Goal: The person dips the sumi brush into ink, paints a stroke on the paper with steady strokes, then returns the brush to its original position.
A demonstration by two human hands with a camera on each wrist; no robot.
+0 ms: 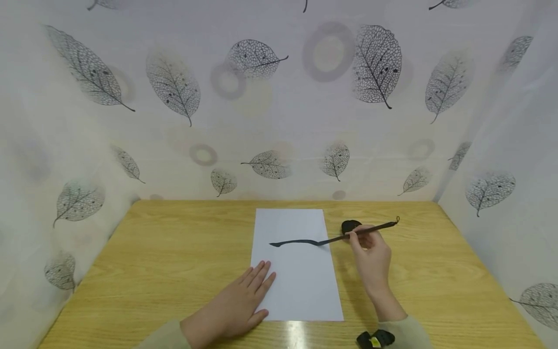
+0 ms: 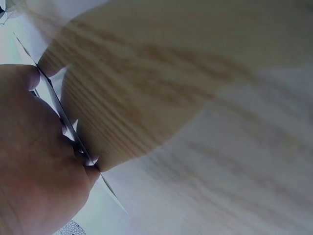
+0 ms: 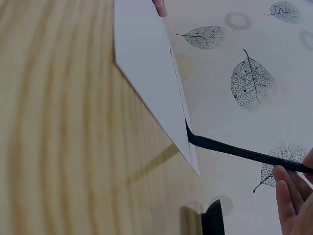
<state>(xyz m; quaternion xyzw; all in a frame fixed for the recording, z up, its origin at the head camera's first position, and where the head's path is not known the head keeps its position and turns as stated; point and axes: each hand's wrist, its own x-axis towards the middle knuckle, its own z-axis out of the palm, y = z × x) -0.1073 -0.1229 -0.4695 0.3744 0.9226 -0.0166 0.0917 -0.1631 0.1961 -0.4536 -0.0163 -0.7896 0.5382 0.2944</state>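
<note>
Paper: the white sheet [image 1: 296, 291] is lying flat on the wooden table [image 1: 174, 252], one short edge facing the person; this lengthwise placing is probably keeping its whole face within reach.
Brush: the dark brush [image 1: 335, 239] is slanting over the sheet's right edge, its bristles touching the paper and its looped end pointing up and to the right; in the right wrist view the tip is bending, which suggests light pressure.
Right hand: this hand [image 1: 374, 257] is pinching the brush handle between thumb and fingers, away from the bristles, presumably so the tip is moving freely and the hand is not covering the mark.
Left hand: this hand [image 1: 240, 303] is grasping nothing; its extended fingers are resting on the sheet's left edge, likely stopping the paper from sliding.
Black stroke: a wavy line [image 1: 296, 241] is running across the sheet's upper half, its right end meeting the bristles.
Dark object: a rounded black thing [image 1: 350, 226] is sitting right of the paper, just behind the right hand, perhaps placed there for easy dipping; its contents are not showing clearly.
</note>
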